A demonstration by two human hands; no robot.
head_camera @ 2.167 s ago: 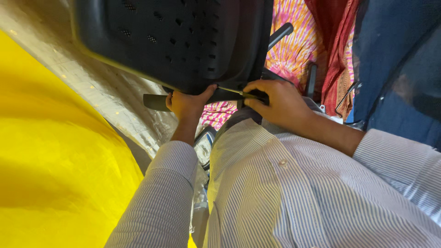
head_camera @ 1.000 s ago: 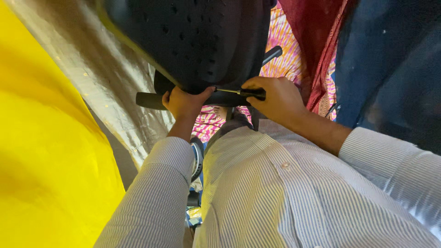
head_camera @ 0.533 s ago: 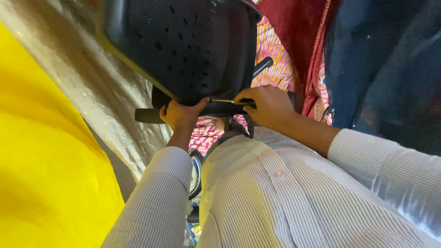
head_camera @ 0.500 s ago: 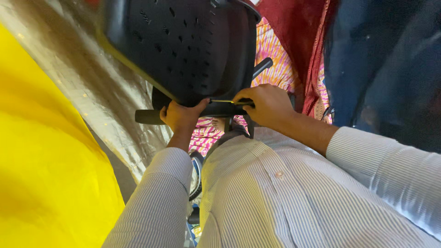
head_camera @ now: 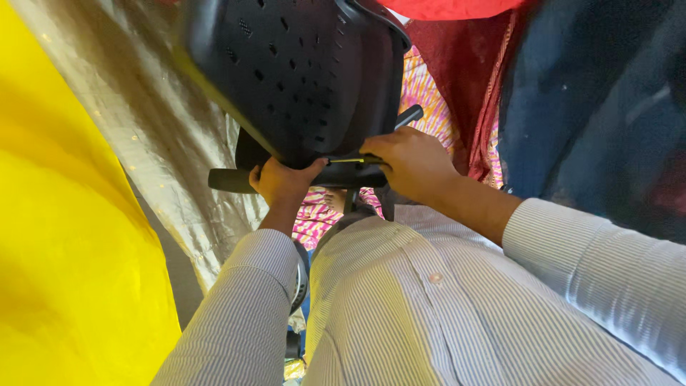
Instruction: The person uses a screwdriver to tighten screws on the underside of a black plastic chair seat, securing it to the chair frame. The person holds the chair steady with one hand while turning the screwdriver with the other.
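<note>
Under the black perforated seat (head_camera: 300, 71), the left hand (head_camera: 280, 182) curls shut around a black bar (head_camera: 232, 181); the right hand (head_camera: 411, 163) grips a thin tool (head_camera: 350, 160) against the seat's lower edge.

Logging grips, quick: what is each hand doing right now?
Left hand: closed on the lower edge of the black chair seat.
Right hand: fingers closed around something thin and yellow against the seat's edge; what it is cannot be told.

Both arms reach forward from the striped-shirted chest, sleeves buttoned at the wrists. The left hand (head_camera: 280, 180) is raised with its fingers curled shut in a grip, knuckles toward the camera. The right hand (head_camera: 409, 163), farther right, is clenched too, wrist bent inward.
</note>
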